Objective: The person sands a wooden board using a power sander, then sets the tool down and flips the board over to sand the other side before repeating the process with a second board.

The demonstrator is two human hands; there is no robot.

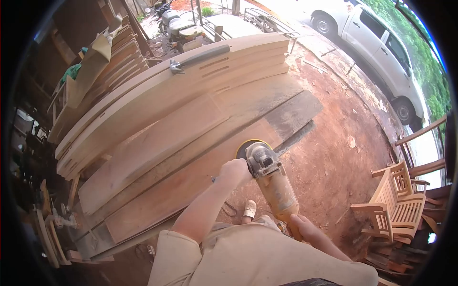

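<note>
Both our hands held the angle grinder (273, 186): left hand (234, 169) closed on side handle nr head, right hand (305, 228) round rear; disc (245, 146) sat on plank (181, 190).

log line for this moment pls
left hand: grips angle grinder near head | right hand: grips its rear | disc: on wooden plank | nearby: stacked boards, wooden chairs
</note>
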